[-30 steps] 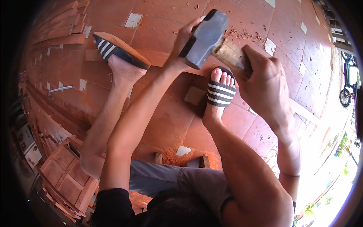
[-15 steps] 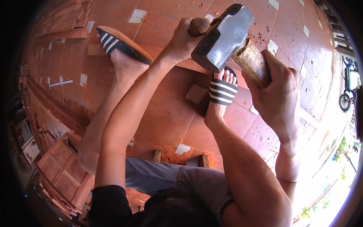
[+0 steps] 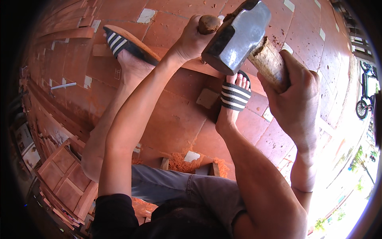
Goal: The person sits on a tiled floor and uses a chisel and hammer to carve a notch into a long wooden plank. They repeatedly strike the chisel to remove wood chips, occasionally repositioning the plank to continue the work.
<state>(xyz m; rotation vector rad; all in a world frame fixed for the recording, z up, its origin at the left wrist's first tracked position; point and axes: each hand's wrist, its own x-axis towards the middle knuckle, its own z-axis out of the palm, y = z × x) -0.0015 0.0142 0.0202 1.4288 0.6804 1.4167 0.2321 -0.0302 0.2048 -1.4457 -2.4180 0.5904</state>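
Note:
My right hand (image 3: 296, 95) is wrapped around the rough wooden handle (image 3: 270, 63) of a sledgehammer. Its heavy steel head (image 3: 240, 38) hangs high in the view, just right of my left hand. My left hand (image 3: 191, 40) is closed around a tool with a round, brown wooden butt (image 3: 209, 24) that faces up. The rest of that tool is hidden by the hand and the hammer head, so its kind does not show. Below my left hand, a reddish wooden plank (image 3: 195, 63) lies across the floor, running between my two feet.
My feet wear striped slide sandals, the left one (image 3: 116, 44) by the plank's left part, the right one (image 3: 235, 96) under the hammer. Orange sawdust (image 3: 181, 162) lies near my knees. A panelled wooden frame (image 3: 69, 175) and stacked boards are at left; a motorbike (image 3: 363, 107) stands far right.
The hammer head has risen slightly and shifted a little right with my right hand. My left hand has moved up a little, still gripping the wooden-butted tool.

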